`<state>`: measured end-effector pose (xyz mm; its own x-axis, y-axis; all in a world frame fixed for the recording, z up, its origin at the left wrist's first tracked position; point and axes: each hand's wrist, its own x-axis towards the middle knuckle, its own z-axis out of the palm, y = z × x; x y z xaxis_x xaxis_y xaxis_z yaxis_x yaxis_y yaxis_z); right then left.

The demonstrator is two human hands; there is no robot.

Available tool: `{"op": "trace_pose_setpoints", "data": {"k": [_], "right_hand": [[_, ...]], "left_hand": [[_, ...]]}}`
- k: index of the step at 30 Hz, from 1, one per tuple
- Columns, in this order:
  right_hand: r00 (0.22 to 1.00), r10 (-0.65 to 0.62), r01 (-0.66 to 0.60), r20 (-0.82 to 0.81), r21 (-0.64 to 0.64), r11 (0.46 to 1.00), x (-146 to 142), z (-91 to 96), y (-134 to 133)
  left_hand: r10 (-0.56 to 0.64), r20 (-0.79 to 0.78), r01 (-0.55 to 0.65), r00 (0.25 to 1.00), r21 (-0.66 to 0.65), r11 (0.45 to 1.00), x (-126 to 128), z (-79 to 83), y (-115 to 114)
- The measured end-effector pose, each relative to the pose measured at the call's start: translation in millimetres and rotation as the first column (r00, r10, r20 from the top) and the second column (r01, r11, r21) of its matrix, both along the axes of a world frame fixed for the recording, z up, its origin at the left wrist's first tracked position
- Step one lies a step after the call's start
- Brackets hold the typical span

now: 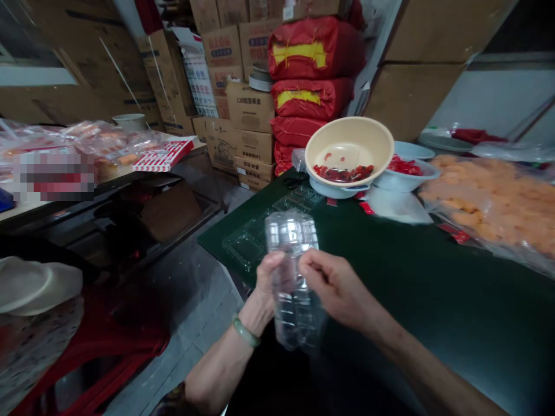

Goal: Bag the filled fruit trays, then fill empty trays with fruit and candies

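The one head-worn camera looks forward and down from close above the left hand (266, 283) and right hand (333, 283), across the counter (437, 277) toward stacked cartons (251, 107).

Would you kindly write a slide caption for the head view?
Both hands hold clear plastic packaging at a green table, with a cream basin of red pieces beyond.
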<state>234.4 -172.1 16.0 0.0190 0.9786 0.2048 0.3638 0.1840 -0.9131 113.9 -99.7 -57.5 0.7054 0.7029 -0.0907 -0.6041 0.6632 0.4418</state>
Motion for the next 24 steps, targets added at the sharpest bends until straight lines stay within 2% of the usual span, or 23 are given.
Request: {"op": "trace_pose_setpoints", "data": {"k": [2,4,5,6,7,10,13,16,18,20,21,22,23,24], "right_hand": [[0.965,-0.088,0.071,-0.246,-0.078,0.994,31.5,-5.4,-0.1],[0.835,-0.273,0.171,-0.478,-0.246,0.954,71.1,-20.6,8.7],[0.766,-0.378,0.202,-0.52,-0.364,0.909,90.4,-31.0,16.0],[0.704,-0.497,0.241,-0.507,-0.489,0.839,107.5,-42.3,25.0],[0.682,-0.553,0.253,-0.48,-0.554,0.793,121.8,-53.3,35.0],[0.652,-0.658,0.302,-0.377,-0.667,0.682,146.8,-76.8,67.6],[0.635,-0.722,0.36,-0.277,-0.721,0.593,154.9,-80.5,95.4],[0.615,-0.761,0.45,-0.205,-0.701,0.553,155.1,-71.3,106.7],[0.593,-0.785,0.543,-0.18,-0.63,0.555,145.8,-61.9,99.4],[0.566,-0.802,0.639,-0.19,-0.513,0.572,122.6,-50.5,79.8],[0.585,-0.785,0.66,-0.206,-0.441,0.608,105.5,-44.3,66.6],[0.623,-0.749,0.654,-0.223,-0.377,0.656,85.6,-37.9,52.4],[0.697,-0.674,0.599,-0.244,-0.317,0.735,64.2,-31.6,38.2],[0.864,-0.461,0.406,-0.201,-0.26,0.876,42.8,-25.8,25.2]], "left_hand": [[0.02,0.05,-0.021,0.999,0.03,0.999,-13.8,-0.9,9.3],[0.021,0.078,-0.026,0.997,0.057,0.998,-28.8,-3.0,17.2],[0.023,0.089,-0.029,0.996,0.066,0.997,-35.0,-4.3,19.7],[0.022,0.102,-0.03,0.994,0.074,0.997,-39.7,-5.7,20.9],[0.019,0.114,-0.029,0.993,0.082,0.996,-42.7,-7.1,21.1],[-0.006,0.127,-0.007,0.992,0.1,0.995,-41.6,-10.8,18.0],[-0.021,0.121,0.009,0.992,0.098,0.995,-33.9,-12.9,15.2],[-0.017,0.1,0.009,0.995,0.086,0.996,-27.3,-11.6,13.8],[0.001,0.08,-0.007,0.997,0.077,0.997,-22.9,-8.5,11.6],[0.021,0.058,-0.025,0.998,0.07,0.997,-16.8,-4.6,6.8],[0.029,0.051,-0.032,0.998,0.065,0.997,-12.9,-2.9,3.2],[0.038,0.046,-0.04,0.998,0.061,0.997,-8.6,-1.4,-1.1],[0.053,0.045,-0.056,0.998,0.058,0.997,-4.1,-0.4,-6.0],[0.075,0.046,-0.078,0.996,0.056,0.995,0.2,0.2,-11.2]]}}
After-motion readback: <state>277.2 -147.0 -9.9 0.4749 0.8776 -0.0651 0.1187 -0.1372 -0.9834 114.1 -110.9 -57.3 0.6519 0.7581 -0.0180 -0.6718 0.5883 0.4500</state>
